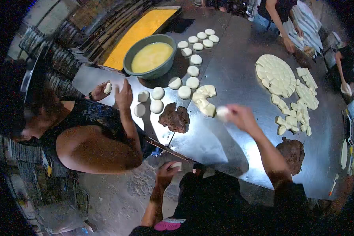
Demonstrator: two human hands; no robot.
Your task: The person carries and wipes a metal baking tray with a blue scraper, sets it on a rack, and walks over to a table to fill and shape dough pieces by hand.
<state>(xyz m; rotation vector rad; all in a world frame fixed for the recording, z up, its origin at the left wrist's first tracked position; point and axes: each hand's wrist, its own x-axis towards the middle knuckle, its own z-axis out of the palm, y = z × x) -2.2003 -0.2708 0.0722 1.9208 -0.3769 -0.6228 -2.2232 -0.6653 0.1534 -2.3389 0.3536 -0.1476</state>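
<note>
Over the metal table, my right hand [242, 118] has its fingers closed on a round white dough piece [223, 113], slightly blurred. It is just right of a curved strip of pale dough [204, 101]. My left hand [166, 173], below the table's front edge, is wrapped round a small white dough piece [176, 166]. A dark brown lump of filling [174, 118] lies left of the strip. Another brown lump [292, 155] is partly behind my right forearm. Round dough balls [157, 93] lie in a group at the left and run toward the back.
A grey basin of yellow liquid [129, 63] stands beside a yellow-filled tray [139, 33]. A co-worker [102, 145] at the left holds dough near the table. Cut dough [275, 74] lies at the right. Other people stand at the far side [277, 15] and far right [347, 65].
</note>
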